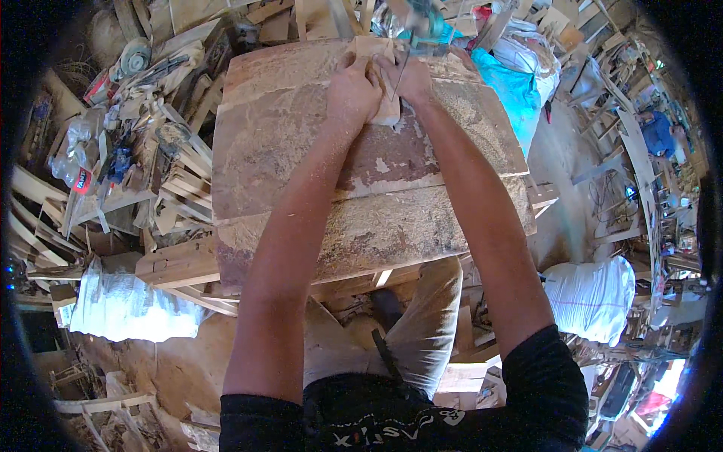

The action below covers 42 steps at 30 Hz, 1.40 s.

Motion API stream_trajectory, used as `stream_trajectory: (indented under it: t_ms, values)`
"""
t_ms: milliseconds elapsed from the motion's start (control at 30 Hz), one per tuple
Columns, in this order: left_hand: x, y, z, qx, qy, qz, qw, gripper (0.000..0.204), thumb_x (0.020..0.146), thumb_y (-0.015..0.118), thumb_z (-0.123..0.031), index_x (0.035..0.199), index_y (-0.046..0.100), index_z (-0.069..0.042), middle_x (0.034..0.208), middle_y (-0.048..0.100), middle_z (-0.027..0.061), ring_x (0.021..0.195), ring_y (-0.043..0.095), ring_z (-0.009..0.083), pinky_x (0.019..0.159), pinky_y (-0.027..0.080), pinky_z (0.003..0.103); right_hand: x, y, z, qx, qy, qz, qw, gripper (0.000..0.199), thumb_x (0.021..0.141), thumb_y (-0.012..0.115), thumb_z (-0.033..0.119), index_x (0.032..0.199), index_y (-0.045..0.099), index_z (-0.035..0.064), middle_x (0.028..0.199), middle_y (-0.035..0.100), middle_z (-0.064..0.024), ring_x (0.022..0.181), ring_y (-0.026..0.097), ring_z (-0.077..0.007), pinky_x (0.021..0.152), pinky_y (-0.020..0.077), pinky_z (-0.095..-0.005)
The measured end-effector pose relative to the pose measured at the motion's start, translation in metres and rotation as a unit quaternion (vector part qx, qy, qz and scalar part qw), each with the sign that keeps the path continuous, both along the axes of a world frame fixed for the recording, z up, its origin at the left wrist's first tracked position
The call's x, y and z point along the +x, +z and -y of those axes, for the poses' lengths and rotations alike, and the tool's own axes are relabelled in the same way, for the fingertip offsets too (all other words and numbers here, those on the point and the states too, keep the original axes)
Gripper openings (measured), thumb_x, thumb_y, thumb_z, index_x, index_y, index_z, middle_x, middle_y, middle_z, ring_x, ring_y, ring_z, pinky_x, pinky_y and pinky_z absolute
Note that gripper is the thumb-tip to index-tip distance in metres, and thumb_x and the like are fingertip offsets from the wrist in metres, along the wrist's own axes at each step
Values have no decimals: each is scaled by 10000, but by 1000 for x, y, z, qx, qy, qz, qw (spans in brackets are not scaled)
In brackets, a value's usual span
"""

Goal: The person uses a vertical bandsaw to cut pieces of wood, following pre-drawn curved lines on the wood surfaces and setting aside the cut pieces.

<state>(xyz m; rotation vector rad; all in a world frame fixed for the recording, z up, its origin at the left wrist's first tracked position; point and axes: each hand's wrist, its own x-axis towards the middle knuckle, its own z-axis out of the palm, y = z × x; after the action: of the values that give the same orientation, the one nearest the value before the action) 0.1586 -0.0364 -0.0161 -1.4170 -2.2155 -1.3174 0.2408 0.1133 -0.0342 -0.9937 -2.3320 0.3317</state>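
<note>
Both my arms reach forward over a worn, dust-covered wooden work table. A pale piece of wood lies near its far edge, with one end toward me. My left hand is closed on the wood's left side, and its thumb lies close to the other hand. On the right side my right hand grips the same piece. A thin dark saw blade rises beside the wood, very close to the right hand's fingers. Blurred teal machine parts are at the blade's top.
Wood offcuts are heaped left of the table, with a plastic bottle among them. A turquoise sack stands against the far right corner. White sacks lie to the right. Another person is at the far right.
</note>
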Motion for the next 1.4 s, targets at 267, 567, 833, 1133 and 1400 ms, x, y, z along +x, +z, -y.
stream_trajectory:
  t_ms: [267,567,833,1133,1400]
  values:
    - [-18,-9,10,-7,18,-25,1000,340,966,595,-283,1199,704,-61,1075,716,270,984,702,450,882,566,530,-18,4,17,-13,30,-44,998,672,947,579,638,1276,686,62,1109,726,-272,1047,694,-459,913,543,-507]
    - [-27,-14,6,18,24,-37,999,324,944,605,-239,1195,708,-62,1105,710,267,1004,694,454,898,560,528,-24,-3,19,-109,30,-53,992,694,965,606,585,1352,627,10,1217,712,-233,1149,671,-371,1013,502,-448]
    - [-10,-3,-7,44,-7,-31,999,315,931,623,-217,1181,720,-51,1102,713,263,1024,686,460,920,552,527,-13,-5,-12,19,-15,-4,1000,753,956,565,646,1411,590,47,1258,677,-286,1176,654,-435,1025,504,-490]
    - [-6,6,-5,20,-47,2,999,353,934,616,-205,1165,704,46,1297,627,341,1199,620,477,1054,495,510,-11,10,3,23,-27,-7,999,708,968,564,616,1371,616,36,1264,674,-280,1156,663,-437,1006,514,-497]
    - [-22,-5,0,36,-3,-40,999,293,940,637,-237,1143,723,-43,1177,695,256,1088,666,445,960,539,514,-11,26,21,-53,44,16,998,713,977,588,585,1371,601,-9,1195,686,-268,1149,646,-443,1012,503,-509]
